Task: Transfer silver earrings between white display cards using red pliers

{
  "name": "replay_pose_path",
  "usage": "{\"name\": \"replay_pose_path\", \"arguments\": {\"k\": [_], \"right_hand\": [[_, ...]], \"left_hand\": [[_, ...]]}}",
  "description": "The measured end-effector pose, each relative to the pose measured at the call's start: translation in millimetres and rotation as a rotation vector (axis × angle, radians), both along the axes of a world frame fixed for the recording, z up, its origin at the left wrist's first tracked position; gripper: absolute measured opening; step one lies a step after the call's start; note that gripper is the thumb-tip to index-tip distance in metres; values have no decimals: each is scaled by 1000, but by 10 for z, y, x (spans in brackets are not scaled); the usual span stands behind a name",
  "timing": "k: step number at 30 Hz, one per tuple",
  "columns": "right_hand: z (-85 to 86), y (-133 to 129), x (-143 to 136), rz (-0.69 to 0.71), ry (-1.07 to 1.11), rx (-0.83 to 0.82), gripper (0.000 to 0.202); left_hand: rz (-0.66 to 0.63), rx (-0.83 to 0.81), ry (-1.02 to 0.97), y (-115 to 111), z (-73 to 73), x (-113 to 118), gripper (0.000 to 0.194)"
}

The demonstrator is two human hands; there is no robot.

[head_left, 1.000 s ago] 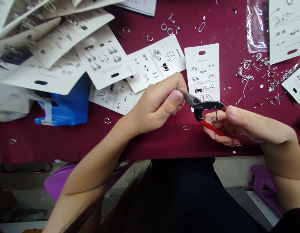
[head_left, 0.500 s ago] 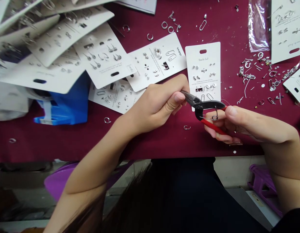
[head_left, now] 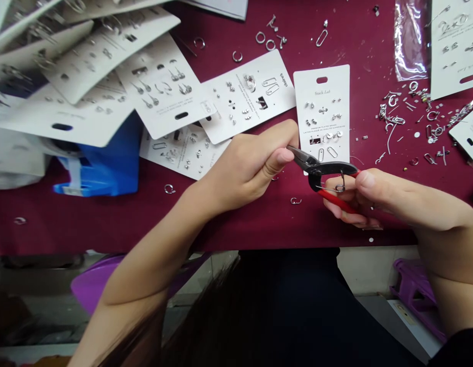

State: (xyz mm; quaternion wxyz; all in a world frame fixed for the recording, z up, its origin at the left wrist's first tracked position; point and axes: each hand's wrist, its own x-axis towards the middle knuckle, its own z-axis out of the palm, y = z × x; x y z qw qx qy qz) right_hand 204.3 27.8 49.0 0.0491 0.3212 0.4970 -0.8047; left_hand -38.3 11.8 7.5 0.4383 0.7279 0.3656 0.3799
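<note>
Pliers (head_left: 316, 168), gripped by right hand (head_left: 393, 196), meet left hand (head_left: 253, 165), its fingers pressed together.

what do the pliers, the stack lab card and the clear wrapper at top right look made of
Pliers: metal, probably steel, by the dull dark sheen; the red grips look like smooth plastic or rubber. Stack Lab card: matte white, flat and punched; cardboard or thin plastic. Clear wrapper: glossy plastic film, by its creases and highlights.

Card pile (head_left: 86, 81) left, metal bits (head_left: 398, 121) right, pliers (head_left: 331, 167) between.
</note>
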Motion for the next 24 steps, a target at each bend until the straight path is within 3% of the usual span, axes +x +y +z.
{"name": "replay_pose_path", "arguments": {"k": [10, 14, 24], "right_hand": [[-18, -15, -7, -54, 69, -207, 65], [-22, -28, -3, -41, 65, -224, 66], [36, -43, 2, 27, 28, -40, 64]], "left_hand": [[24, 20, -117, -6, 20, -2, 43], [-30, 4, -126, -7, 16, 25, 41], [12, -72, -220, -66, -142, 23, 39]]}}
